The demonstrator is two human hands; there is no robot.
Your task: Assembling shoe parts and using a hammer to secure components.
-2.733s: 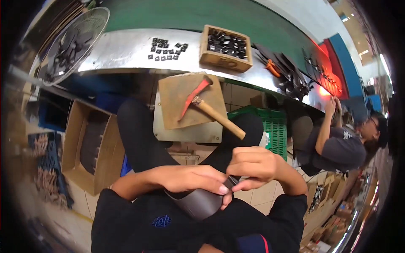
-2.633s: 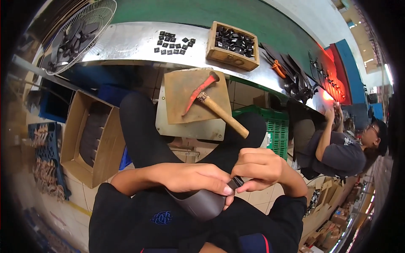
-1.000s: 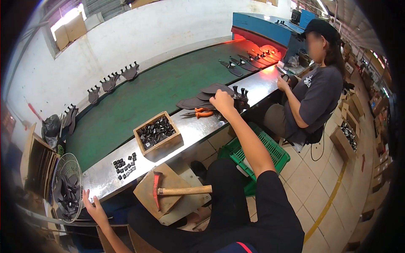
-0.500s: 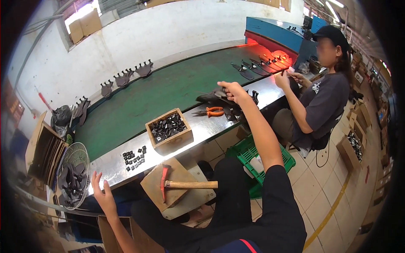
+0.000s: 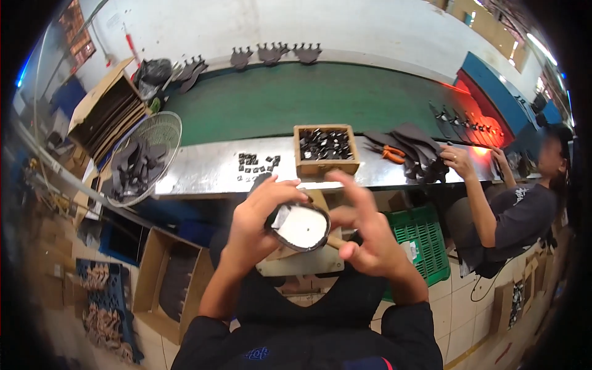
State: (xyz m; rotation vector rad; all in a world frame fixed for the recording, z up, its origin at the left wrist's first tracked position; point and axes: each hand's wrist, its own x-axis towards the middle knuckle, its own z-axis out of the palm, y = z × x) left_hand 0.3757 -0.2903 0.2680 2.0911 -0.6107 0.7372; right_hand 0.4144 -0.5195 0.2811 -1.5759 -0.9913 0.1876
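In front of my body my left hand (image 5: pixel 251 223) is closed round a dark shoe piece with a white oval face (image 5: pixel 305 229). The fingers curl over its upper edge. My right hand (image 5: pixel 375 240), slightly blurred, is at the piece's right side with thumb and fingers apart. Whether its fingertips touch the piece is unclear. Beneath my hands a block on a pale stand (image 5: pixel 302 266) is partly covered, and a wooden tool handle (image 5: pixel 336 242) shows between them. Beyond, on the metal ledge, sit a wooden box of small black pieces (image 5: pixel 327 166) and several loose black pieces (image 5: pixel 256 165).
Orange-handled pliers (image 5: pixel 392 154) lie beside dark shoe pieces (image 5: pixel 414 143), where a co-worker's hand (image 5: pixel 457 161) reaches. Behind runs a green conveyor belt (image 5: pixel 277 92) toward a red-glowing machine (image 5: pixel 484 105). A mesh basket (image 5: pixel 176 139) stands left, a green crate (image 5: pixel 419 246) right.
My right hand has come back from the pile on the ledge, and my left hand has moved inward. The dark shoe piece is now in my left hand. The view has turned right.
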